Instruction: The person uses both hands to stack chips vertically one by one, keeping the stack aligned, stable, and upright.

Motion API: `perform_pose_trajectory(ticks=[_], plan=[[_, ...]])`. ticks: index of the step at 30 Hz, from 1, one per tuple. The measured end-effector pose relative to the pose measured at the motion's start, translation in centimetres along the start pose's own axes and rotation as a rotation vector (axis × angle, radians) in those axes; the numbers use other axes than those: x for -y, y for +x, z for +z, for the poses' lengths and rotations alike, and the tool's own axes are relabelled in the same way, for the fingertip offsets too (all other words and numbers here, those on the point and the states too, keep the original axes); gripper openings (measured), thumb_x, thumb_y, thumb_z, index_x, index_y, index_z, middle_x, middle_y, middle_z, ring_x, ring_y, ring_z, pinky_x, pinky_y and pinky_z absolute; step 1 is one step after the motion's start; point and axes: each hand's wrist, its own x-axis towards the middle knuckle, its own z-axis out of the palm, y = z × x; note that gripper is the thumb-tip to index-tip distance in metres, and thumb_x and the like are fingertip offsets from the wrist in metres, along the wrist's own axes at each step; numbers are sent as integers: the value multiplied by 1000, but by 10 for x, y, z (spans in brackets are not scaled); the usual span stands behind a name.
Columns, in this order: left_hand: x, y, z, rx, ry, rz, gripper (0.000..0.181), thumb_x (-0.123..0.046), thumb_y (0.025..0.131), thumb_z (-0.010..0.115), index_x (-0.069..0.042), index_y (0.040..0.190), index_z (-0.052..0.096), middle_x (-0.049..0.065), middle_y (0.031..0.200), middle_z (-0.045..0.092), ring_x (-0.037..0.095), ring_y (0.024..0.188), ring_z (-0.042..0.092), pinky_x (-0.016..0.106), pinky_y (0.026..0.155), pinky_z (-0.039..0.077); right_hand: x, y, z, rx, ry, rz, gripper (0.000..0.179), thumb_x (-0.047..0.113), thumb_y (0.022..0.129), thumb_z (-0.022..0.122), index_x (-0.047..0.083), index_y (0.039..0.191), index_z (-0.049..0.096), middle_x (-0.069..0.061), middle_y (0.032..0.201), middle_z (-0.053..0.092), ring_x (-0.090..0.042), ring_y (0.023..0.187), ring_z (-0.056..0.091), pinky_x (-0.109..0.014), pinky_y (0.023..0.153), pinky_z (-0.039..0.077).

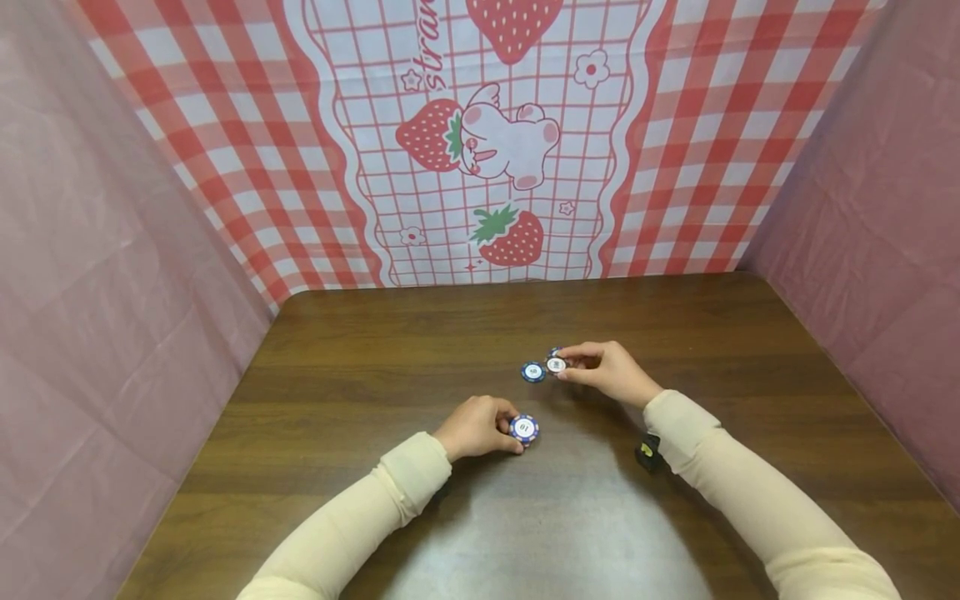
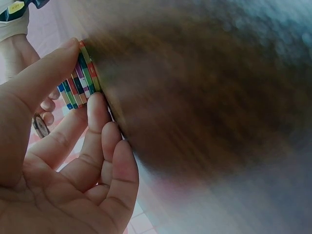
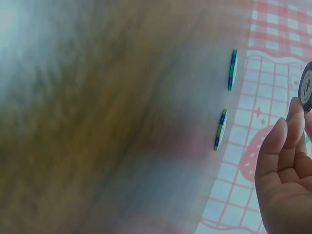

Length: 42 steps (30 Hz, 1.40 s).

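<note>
A short stack of poker chips [image 1: 524,428] is in my left hand [image 1: 476,427], gripped by its edges low over the table, thumb on one side and fingers on the other. Its top chip is blue and white and marked 10; the left wrist view shows several coloured edges. My right hand [image 1: 611,372] pinches one dark poker chip [image 3: 306,88] marked 100, raised above the table. Just left of that chip lies a blue-green poker chip [image 1: 533,372]. Another blue poker chip [image 1: 555,352] lies behind the held one, partly hidden by it and the fingers.
Brown wood-grain table [image 1: 337,358] extends around both hands. A black device with a yellow mark [image 1: 648,452] sits by the right cuff. Behind the table hangs a red-and-white strawberry cloth [image 1: 480,200], with pink curtains [image 1: 112,292] at both sides.
</note>
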Motion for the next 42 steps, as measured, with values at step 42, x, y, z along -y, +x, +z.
perform_pose_trajectory(ticks=[42], plan=[[-1,0,-1,11,9,-3,32,-25,71,88,-12,95,71,-6,74,65,2,65,52,20,63,42,24,-23,41,217,-21,-160,30,19,80,80,6,106,75,-5,88,72,-2,73,58,-21,67,50]])
